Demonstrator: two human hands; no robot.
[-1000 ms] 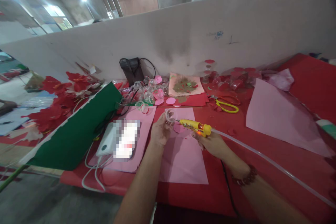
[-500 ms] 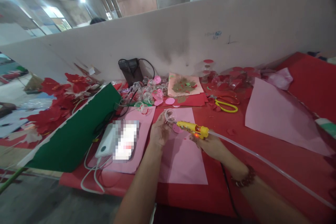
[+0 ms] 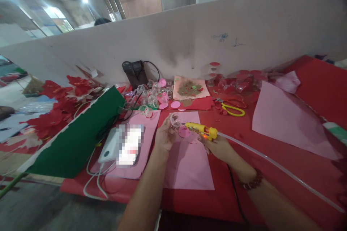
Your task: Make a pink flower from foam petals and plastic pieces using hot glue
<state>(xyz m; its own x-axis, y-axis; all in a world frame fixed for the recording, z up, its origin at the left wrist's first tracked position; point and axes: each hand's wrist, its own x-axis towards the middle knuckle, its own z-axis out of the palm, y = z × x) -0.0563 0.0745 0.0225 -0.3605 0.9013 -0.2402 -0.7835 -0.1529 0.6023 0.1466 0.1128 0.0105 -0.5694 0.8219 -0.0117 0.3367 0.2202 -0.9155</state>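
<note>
In my left hand [image 3: 165, 135] is a small clear plastic cup [image 3: 175, 119], held by its side with the round rim showing. My right hand [image 3: 215, 146] grips a yellow glue gun [image 3: 200, 129] with a small orange light lit on it. Its nozzle points left, close to the cup; I cannot tell whether they touch. From the gun's back a long clear glue stick [image 3: 265, 158] runs down to the right. Below the nozzle lies a pink paper disc [image 3: 184, 132], on a pink sheet [image 3: 189, 169] spread under both hands.
Several clear cups [image 3: 153, 100] and a black pouch [image 3: 135, 73] stand at the back. Yellow-handled scissors [image 3: 233, 109] lie right of a stained sheet [image 3: 188, 88]. A phone [image 3: 130, 144], a white power bank [image 3: 108, 146], a green board [image 3: 78, 137] and red paper flowers [image 3: 59, 104] are leftward.
The glue gun in my right hand has shifted slightly right, so its nozzle sits a little farther from the cup. My left hand has hardly moved.
</note>
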